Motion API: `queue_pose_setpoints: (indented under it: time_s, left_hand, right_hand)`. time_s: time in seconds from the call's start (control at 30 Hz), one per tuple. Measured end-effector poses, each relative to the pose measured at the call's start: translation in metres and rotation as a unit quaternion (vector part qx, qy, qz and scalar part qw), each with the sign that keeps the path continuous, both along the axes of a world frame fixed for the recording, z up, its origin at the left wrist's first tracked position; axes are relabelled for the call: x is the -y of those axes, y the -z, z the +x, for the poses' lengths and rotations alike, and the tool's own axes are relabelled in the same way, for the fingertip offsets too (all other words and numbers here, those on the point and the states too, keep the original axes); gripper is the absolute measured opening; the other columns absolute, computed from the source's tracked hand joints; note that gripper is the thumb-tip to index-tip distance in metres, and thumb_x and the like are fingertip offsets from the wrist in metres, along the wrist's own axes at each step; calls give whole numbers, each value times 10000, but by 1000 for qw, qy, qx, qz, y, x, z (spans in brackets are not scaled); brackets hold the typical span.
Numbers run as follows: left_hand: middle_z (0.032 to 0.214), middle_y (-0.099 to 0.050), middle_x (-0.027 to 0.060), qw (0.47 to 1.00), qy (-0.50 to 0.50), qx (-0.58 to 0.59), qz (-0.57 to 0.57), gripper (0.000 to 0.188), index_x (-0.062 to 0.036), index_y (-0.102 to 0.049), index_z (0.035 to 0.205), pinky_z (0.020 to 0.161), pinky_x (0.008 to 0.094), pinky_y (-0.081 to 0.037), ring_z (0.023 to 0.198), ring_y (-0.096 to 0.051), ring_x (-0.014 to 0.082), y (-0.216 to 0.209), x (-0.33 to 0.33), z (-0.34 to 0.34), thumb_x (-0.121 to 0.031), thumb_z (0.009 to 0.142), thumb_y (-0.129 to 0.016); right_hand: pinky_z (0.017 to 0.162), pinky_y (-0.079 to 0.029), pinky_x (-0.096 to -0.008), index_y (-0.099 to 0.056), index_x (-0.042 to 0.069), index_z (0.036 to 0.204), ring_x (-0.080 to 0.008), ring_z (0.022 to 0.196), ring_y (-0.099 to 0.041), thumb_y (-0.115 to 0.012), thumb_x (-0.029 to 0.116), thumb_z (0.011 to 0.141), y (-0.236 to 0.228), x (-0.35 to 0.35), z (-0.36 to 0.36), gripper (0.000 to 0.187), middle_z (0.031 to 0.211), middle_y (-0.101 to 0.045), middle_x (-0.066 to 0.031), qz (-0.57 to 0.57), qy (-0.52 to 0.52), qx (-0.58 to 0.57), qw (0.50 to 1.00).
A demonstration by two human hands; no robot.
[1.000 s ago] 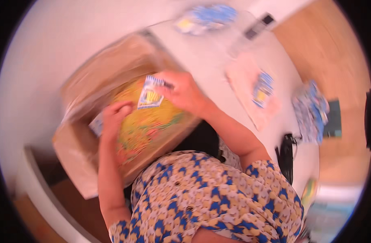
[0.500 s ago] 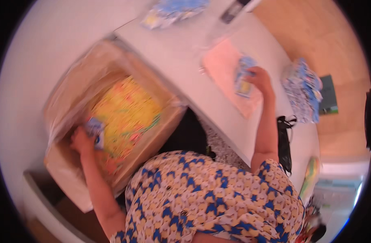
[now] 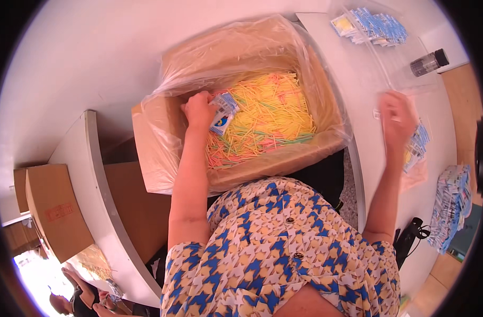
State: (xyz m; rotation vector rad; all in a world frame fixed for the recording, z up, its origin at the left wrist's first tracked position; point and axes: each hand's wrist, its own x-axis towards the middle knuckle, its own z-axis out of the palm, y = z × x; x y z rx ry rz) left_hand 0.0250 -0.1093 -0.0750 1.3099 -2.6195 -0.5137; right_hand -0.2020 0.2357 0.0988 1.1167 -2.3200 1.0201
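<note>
Left hand [image 3: 201, 111]: fingers curled against small packets [image 3: 224, 115]; whether they grip cannot be told. Right hand [image 3: 397, 119]: motion-blurred, fingers loosely bent, contents indeterminable; above the table, near flat packets on a pink sheet [image 3: 415, 180].
Beneath the left hand: thin, straight sticks [image 3: 270, 100], yellow, pink and green, loosely heaped. The left-hand packets lie over their left side, inside a cardboard box [image 3: 149, 182] with a crinkled, clear plastic liner [image 3: 328, 66].
Further right: pale, smooth table [image 3: 339, 45]; dark-capped clear cylinder [image 3: 429, 63]; packet stack [image 3: 448, 208].
Markings: blue-striped packet edges, a yellow-and-blue picture; red print on a brown carton [image 3: 57, 198], far left.
</note>
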Motion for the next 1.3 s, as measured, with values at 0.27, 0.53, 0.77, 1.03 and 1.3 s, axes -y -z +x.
queue_pose_setpoints:
  time_s: [0.27, 0.53, 0.77, 1.03, 1.3]
  left_hand:
    - [792, -701, 92, 863, 118, -267, 413, 203, -5, -697, 906, 607, 268, -478, 676, -621, 79, -13, 0, -8, -34, 705, -715]
    - [816, -666, 165, 998, 30, 41, -25, 219, -106, -706, 887, 700, 455, -503, 812, -636, 367, -52, -6, -5, -256, 844, -553]
    - [749, -648, 173, 958, 152, -165, 176, 209, -40, -661, 797, 628, 419, -478, 685, -619, 347, -64, -22, -22, -227, 838, -578]
    - [706, -609, 177, 940, 109, -247, 207, 183, -34, -619, 810, 612, 421, -439, 662, -575, 358, -64, -31, -31, -213, 837, -593]
    - [702, -612, 168, 945, 105, -223, 213, 198, -38, -625, 812, 641, 426, -444, 687, -591, 347, -69, -37, -33, -234, 828, -602]
  right_hand:
    - [765, -487, -356, -553, 39, 1153, -264, 889, -625, -701, 155, 754, 100, 170, 69, 442, 987, -636, -170, 278, -297, 197, 892]
    - [709, -484, -401, -627, 40, 1032, -322, 821, -628, -706, 158, 729, 166, 210, 39, 335, 861, -657, -156, 267, -331, 123, 897]
    - [568, -479, -288, -639, 1, 972, -139, 631, -603, -702, 190, 770, 76, 199, 46, 283, 686, -624, -54, 311, -366, 383, 789]
    - [624, -487, -347, -603, -1, 728, -259, 645, -590, -669, 111, 725, 119, 148, 2, 129, 650, -595, -101, 533, -432, 67, 724]
    - [806, -470, -417, -609, 16, 860, -337, 924, -577, -659, 68, 673, 158, 119, 12, 200, 902, -587, -165, 566, -424, 39, 705]
